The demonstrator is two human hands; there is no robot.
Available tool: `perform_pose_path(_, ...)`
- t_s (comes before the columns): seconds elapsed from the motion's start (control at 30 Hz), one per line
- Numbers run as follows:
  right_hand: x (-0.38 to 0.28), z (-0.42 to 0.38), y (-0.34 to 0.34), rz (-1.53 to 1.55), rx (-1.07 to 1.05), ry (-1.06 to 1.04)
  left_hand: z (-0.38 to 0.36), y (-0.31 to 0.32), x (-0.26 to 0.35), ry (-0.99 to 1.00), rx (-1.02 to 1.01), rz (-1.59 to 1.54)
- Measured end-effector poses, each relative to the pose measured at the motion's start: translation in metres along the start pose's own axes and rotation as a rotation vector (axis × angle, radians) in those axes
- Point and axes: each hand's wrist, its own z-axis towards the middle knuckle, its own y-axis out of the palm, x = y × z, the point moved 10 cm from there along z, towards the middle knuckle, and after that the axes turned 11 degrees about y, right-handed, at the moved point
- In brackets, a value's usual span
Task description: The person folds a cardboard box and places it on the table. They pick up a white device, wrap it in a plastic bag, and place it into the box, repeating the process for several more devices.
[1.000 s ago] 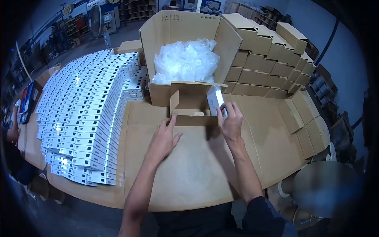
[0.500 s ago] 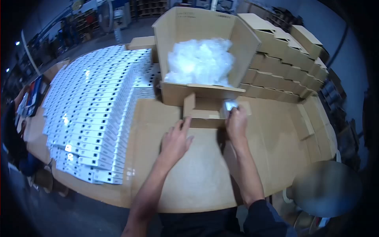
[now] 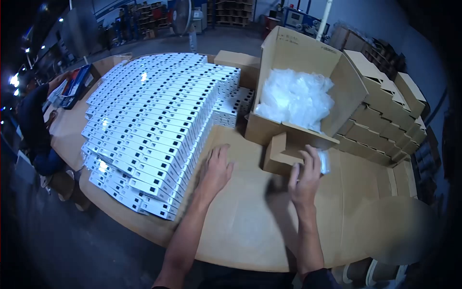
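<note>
My left hand (image 3: pixel 217 171) is open above the cardboard-covered table (image 3: pixel 240 212), just right of the large stack of white boxes (image 3: pixel 159 125), holding nothing. My right hand (image 3: pixel 306 179) has its fingers apart, with nothing seen between them, in front of a small open cardboard box (image 3: pixel 278 156). Something shiny and whitish (image 3: pixel 324 162) shows at the right end of that box, partly hidden by my fingers. Behind it stands a large open carton (image 3: pixel 262 129) holding clear plastic bags (image 3: pixel 294 98).
Folded brown cardboard boxes (image 3: pixel 380 120) are stacked at the right. A person (image 3: pixel 36 118) is at the far left beside a blue tray (image 3: pixel 77 86) of items. A fan (image 3: pixel 182 17) stands behind the table. A blurred round shape covers the lower right.
The view has turned left, so the table's contents appear further right. My right hand has let go of the shiny item and its fingers have spread. My left hand has moved away from the small box.
</note>
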Motion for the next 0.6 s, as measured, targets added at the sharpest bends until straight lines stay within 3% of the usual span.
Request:
perform_pose_path(0.13, -0.064, 0.012, 0.062, 0.191, -0.266, -0.138, 0.031, 0.002, -0.031, 0.083, 0.124, 0.139)
perform_pose_path(0.33, -0.075, 0.035, 0.147, -0.139, -0.400, -0.244, 0.082, 0.033, -0.067, 0.136, 0.122, 0.282)
perform_pose_path(0.6, -0.072, 0.042, 0.162, -0.150, -0.449, -0.212, 0.089, 0.032, -0.077, 0.129, 0.176, 0.328)
